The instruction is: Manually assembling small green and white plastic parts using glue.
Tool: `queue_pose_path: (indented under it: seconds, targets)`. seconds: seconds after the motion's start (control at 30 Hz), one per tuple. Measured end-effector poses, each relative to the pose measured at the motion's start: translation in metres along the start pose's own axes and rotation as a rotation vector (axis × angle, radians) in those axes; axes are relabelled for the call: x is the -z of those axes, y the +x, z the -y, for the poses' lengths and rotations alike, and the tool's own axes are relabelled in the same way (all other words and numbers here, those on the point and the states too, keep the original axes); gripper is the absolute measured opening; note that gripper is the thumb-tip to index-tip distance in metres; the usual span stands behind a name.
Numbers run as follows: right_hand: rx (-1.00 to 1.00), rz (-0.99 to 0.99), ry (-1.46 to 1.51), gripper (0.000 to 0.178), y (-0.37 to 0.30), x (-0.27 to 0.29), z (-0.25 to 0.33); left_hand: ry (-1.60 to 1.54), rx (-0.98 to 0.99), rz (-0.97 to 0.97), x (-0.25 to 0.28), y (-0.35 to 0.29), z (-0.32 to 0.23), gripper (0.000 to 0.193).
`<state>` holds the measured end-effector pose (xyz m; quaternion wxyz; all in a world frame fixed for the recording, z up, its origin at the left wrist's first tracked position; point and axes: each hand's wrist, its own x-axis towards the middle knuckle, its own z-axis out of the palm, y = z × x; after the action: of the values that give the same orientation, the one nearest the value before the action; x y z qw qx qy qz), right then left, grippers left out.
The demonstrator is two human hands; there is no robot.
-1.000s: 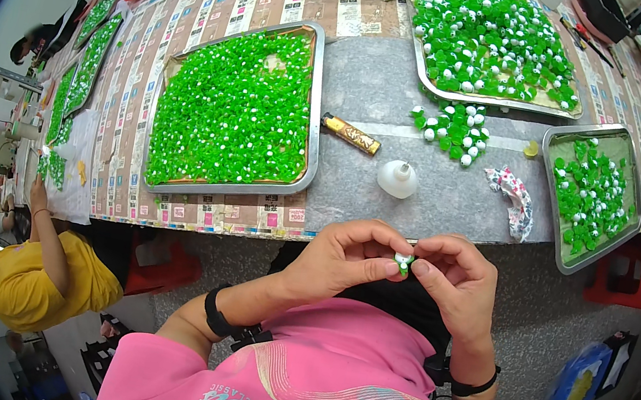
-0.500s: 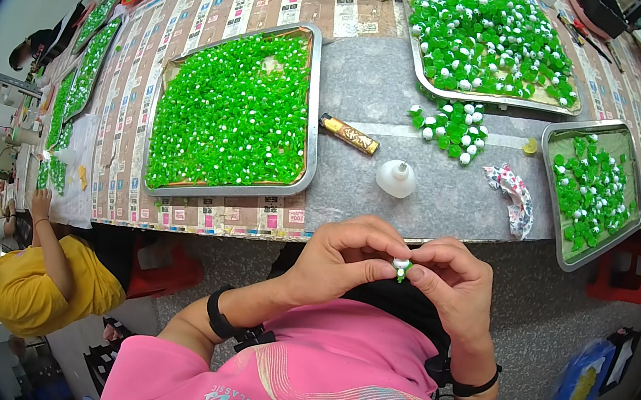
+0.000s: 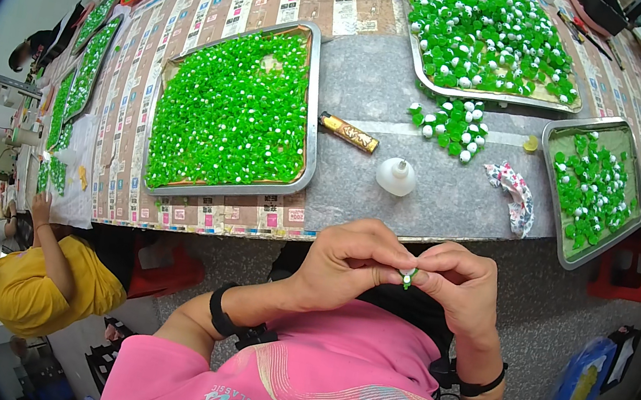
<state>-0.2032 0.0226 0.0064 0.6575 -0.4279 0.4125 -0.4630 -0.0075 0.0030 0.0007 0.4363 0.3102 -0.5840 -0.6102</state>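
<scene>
Between the fingertips of both hands is a small green-and-white plastic piece (image 3: pixel 407 278), held in front of my pink shirt just off the table's front edge. My left hand (image 3: pixel 350 263) pinches it from the left, thumb and fingers pressed together. From the other side my right hand (image 3: pixel 459 284) closes on it in the same way. The fingertips cover most of the piece. Beyond the hands, a white squeeze bottle (image 3: pixel 395 177) with a thin tip stands on the grey mat (image 3: pixel 356 87). A small pile of green-and-white pieces (image 3: pixel 453 127) lies farther back.
A metal tray (image 3: pixel 312 148) of small green pieces is at left. A second tray (image 3: pixel 486 99) of green-and-white pieces stands at the back, a smaller one (image 3: pixel 564 241) at right. A lighter (image 3: pixel 349 132) and a crumpled patterned cloth (image 3: pixel 517 201) lie between. A co-worker in yellow (image 3: pixel 55 291) sits left.
Both hands have shifted slightly to the right, and their fingertips have drawn closer together over the piece, hiding more of its white part.
</scene>
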Motion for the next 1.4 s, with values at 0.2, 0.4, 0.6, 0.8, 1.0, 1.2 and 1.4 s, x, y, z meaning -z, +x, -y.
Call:
queue_pose_path:
  seconds: [0.2,0.4,0.6,0.8,1.0,1.2,1.4]
  targets:
    - [-0.005,-0.001,0.034,0.014,-0.001,0.001,0.000,0.002,0.007,0.020,0.000,0.001,0.000,0.024]
    - [-0.003,-0.007,0.030,0.014,-0.002,0.003,-0.002,0.007,0.005,0.036,0.000,0.002,0.000,0.023]
    - [-0.005,-0.010,0.036,0.014,-0.003,0.003,-0.004,0.008,0.023,0.045,0.000,0.002,-0.001,0.023]
    - [-0.035,-0.005,0.108,0.014,-0.002,0.004,-0.007,0.133,-0.006,0.048,0.002,0.006,-0.006,0.022]
    - [-0.149,-0.033,0.191,0.019,0.000,-0.005,-0.001,0.215,-0.015,0.001,0.003,0.008,-0.013,0.022]
    - [-0.047,-0.068,0.060,0.019,-0.004,-0.007,0.002,0.355,-0.116,0.024,0.007,0.010,-0.016,0.024]
    - [-0.118,-0.053,0.024,0.016,-0.009,-0.005,0.006,0.391,-0.166,0.017,0.007,0.008,-0.012,0.025]
